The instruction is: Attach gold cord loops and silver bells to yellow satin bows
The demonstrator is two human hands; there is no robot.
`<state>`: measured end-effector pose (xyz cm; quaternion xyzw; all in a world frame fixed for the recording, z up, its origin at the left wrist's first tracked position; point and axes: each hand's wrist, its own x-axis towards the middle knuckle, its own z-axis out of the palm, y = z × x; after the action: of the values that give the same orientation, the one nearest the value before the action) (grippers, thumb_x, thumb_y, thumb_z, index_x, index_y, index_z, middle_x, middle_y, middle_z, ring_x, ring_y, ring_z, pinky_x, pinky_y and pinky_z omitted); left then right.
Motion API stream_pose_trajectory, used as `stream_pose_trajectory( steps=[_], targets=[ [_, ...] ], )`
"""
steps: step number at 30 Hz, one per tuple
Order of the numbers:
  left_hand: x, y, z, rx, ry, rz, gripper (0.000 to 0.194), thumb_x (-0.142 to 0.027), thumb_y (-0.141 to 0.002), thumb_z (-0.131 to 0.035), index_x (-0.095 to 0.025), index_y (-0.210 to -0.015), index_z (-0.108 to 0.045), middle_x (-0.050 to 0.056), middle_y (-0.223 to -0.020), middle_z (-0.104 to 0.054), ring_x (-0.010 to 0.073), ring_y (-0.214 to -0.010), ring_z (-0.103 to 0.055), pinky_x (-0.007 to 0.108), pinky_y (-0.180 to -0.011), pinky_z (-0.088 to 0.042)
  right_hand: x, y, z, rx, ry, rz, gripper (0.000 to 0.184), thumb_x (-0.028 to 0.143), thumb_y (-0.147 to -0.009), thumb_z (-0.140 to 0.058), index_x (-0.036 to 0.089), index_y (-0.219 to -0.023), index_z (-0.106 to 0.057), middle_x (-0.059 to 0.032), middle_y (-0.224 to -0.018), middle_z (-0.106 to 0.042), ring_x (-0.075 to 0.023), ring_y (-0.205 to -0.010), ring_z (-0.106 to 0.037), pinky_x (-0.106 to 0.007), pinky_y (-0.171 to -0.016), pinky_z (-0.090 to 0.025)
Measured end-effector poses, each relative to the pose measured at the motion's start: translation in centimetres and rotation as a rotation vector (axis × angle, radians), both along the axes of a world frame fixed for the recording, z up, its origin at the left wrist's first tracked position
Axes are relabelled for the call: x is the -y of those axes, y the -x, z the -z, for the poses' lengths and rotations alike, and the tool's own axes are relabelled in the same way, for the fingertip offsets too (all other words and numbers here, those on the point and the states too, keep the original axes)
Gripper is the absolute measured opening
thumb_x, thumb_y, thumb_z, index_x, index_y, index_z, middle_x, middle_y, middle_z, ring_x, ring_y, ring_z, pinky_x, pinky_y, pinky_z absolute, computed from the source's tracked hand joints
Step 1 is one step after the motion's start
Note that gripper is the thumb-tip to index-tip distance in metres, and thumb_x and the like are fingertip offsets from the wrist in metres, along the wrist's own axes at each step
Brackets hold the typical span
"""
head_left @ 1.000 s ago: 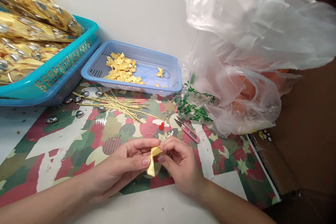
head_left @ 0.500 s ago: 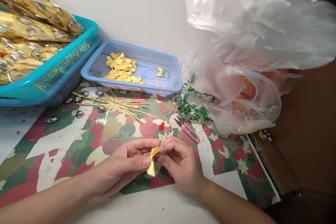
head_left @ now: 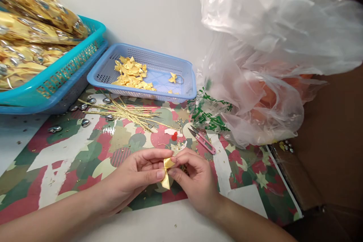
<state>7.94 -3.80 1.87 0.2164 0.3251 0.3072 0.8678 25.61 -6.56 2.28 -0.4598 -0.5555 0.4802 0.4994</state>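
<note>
A small yellow ribbon bow (head_left: pixel 166 183) is pinched between my two hands over the near edge of the patterned sheet. My left hand (head_left: pixel 141 172) grips its middle between thumb and fingers from the left. From the other side my right hand (head_left: pixel 194 177) is closed, its thumb and fingertips at the bow's upper loop. Part of the bow is hidden behind the fingers. Beyond the hands lie pink thread snips (head_left: pixel 203 140), a red pushpin-like piece (head_left: pixel 174 136) and a loose pile of gold wire ties (head_left: pixel 133 113).
A blue basket (head_left: pixel 141 92) holds several yellow bows. At left, a turquoise basket (head_left: pixel 98 30) carries bagged gold pieces. Silver heart-shaped beads (head_left: pixel 85 122) are scattered near the wires. A large crumpled plastic bag (head_left: pixel 255 83) fills the right side, and a brown box (head_left: pixel 300 181) stands beside the table edge.
The bow has turned slightly and its upper loop now shows broader. My right thumb and fingertips have moved in closer against it; both hands stay in nearly the same place.
</note>
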Motion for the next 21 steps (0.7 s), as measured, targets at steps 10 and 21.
stream_pose_trajectory(
  steps=[10,21],
  targets=[
    [-0.3,0.0,-0.1,-0.076,-0.025,-0.023,0.035,-0.026,-0.061,-0.093,-0.029,-0.093,-0.080,0.003,-0.098,-0.081,0.0153,-0.090,-0.072,0.020,-0.080,-0.056,-0.9,-0.9,-0.6,0.257,-0.167,-0.049,0.010,0.013,-0.085,-0.065,0.021,-0.080,-0.066,-0.0014,-0.081,-0.065,-0.0157,-0.077,-0.058,-0.030,-0.068,-0.048],
    [-0.1,-0.2,-0.6,-0.221,-0.228,-0.037,0.037,-0.027,-0.068,-0.089,-0.030,-0.104,-0.079,0.000,-0.077,-0.074,0.0123,-0.072,-0.066,0.019,-0.065,-0.055,-0.6,-1.0,-1.2,0.390,-0.434,0.183,0.012,0.014,-0.084,-0.065,0.024,-0.090,-0.066,-0.0018,-0.083,-0.060,-0.0180,-0.080,-0.058,-0.035,-0.073,-0.048]
  ],
)
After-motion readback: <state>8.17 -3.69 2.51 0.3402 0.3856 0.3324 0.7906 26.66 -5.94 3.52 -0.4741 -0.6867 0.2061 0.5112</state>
